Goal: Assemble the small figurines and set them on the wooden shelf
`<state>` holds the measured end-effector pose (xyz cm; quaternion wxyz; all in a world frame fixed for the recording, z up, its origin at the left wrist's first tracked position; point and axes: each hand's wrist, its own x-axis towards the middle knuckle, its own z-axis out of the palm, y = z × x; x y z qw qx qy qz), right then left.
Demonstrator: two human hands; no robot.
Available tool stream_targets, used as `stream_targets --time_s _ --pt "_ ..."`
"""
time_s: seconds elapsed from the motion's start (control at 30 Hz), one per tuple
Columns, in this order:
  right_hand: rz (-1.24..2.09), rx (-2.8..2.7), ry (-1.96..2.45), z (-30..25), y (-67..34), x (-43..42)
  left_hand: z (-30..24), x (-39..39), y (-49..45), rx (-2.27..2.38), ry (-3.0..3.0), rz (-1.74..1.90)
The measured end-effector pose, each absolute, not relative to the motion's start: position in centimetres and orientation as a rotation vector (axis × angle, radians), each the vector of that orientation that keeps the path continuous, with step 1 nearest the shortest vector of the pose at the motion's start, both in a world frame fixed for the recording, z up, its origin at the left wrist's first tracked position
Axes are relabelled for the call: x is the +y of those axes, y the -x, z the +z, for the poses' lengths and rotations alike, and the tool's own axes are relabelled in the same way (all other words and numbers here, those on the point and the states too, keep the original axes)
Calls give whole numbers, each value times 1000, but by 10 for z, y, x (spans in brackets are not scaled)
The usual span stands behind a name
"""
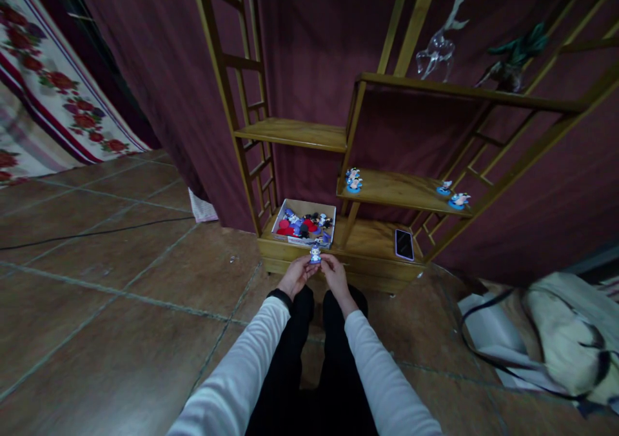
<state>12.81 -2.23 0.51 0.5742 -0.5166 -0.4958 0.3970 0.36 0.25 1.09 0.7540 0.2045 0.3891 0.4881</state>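
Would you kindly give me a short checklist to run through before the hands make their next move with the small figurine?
1. Grip on the small figurine: ok; the left hand and right hand both hold it at the fingertips.
2. Figurine upright: ok.
3. Figurine's parts complete: cannot tell; it is too small in view.
4. Open box close by: ok; it sits on the lowest shelf level, just beyond the hands.
5. Box contents in order: not ok; pieces lie jumbled inside.
6. Phone away from the hands: ok; it lies to their right, on the same level as the box.
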Motion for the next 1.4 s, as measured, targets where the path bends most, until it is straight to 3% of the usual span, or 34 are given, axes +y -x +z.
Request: stream_targets --time_s 0.77,1.4 --pt "1042 -1152 1167 -4 -130 -24 14 -2 -2 833 -466 1064" --pt "862 -1248 1241 -4 -130 -26 12 -3 -1 829 -472 1074"
